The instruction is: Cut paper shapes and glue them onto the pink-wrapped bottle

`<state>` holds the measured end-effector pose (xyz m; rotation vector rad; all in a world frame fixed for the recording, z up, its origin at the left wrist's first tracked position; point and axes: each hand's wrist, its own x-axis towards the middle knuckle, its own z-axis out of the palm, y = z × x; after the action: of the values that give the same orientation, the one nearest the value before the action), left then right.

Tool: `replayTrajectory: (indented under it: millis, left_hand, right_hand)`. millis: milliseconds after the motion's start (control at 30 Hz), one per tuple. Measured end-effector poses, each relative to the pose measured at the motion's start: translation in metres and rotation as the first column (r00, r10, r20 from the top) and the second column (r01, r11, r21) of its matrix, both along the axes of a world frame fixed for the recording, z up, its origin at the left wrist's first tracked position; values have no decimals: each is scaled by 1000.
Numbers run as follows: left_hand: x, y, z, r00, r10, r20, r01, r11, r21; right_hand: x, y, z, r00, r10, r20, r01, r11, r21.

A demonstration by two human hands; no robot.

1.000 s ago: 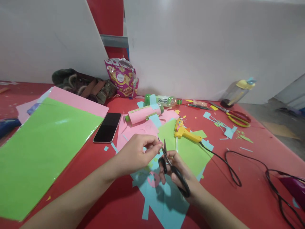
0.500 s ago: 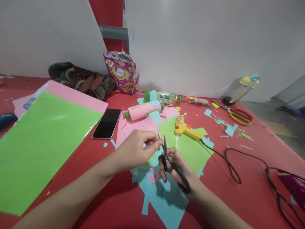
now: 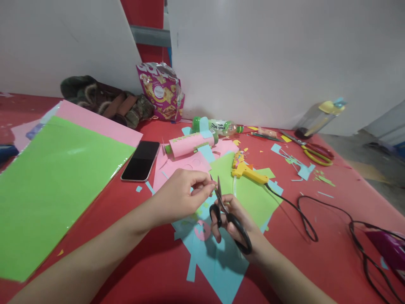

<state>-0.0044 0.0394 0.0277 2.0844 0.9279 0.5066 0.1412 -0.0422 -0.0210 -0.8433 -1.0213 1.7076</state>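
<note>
My right hand holds a pair of scissors with black handles, fingers through the loops. Their blades point away from me and stand slightly apart. Close to the blades, my left hand pinches a small piece of paper between thumb and forefinger, mostly hidden by the fingertips. Beneath both hands lie light blue paper and a green sheet with small scraps on them. A round pink paper piece with cut-outs rests on the blue paper.
A yellow glue gun lies ahead, its black cord trailing right. Left are a phone and a pack of green paper. Behind lie a pink-wrapped roll, a green bottle and a snack bag; larger scissors lie right.
The view has shifted slightly. Both hands keep nearly the same pose, with the scissor blades still beside the left fingertips.
</note>
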Motion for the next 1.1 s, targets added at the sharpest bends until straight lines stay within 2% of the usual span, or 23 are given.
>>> replayTrajectory:
  millis: [600,1100]
  left_hand:
    - [-4,1,10,998,-33,-53,32,999,-9]
    - [-7,6,9,994,-49,-95,39,994,-102]
  right_hand:
    - [0,1,-6,999,34,-28,-33,999,34]
    - [1,1,-8,998,51,-31,-50,998,34]
